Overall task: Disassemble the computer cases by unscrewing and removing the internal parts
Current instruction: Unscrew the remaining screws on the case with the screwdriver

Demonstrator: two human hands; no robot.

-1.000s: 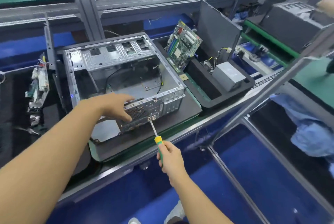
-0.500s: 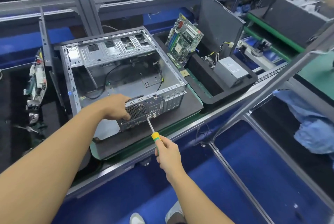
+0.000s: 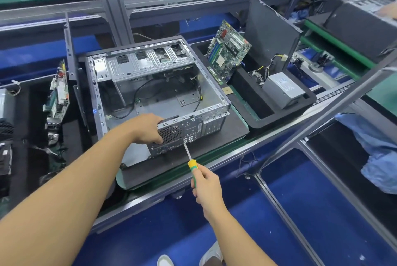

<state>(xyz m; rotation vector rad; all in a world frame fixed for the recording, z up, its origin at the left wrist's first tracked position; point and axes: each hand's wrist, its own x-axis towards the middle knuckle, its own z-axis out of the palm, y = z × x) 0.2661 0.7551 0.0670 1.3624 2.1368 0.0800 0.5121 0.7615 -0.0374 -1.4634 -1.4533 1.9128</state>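
An open grey computer case (image 3: 154, 85) lies on its side on a dark pallet (image 3: 234, 130), its inside stripped down to a few black cables. My left hand (image 3: 146, 129) grips the top edge of the case's rear panel, next to the round fan grille (image 3: 170, 133). My right hand (image 3: 206, 184) holds a screwdriver (image 3: 189, 156) with a yellow and green handle. Its tip touches the rear panel just right of the grille.
A black tray (image 3: 281, 113) to the right holds a green motherboard (image 3: 228, 48), a grey power supply (image 3: 283, 89) and an upright dark side panel (image 3: 270, 36). Another board (image 3: 58, 96) stands at the left. A slanted metal frame bar (image 3: 318, 115) crosses at right. Blue cloth (image 3: 378, 158) lies far right.
The view has shifted a little. My left hand slid slightly along the rear panel's edge, and the screwdriver tip stays against the panel.
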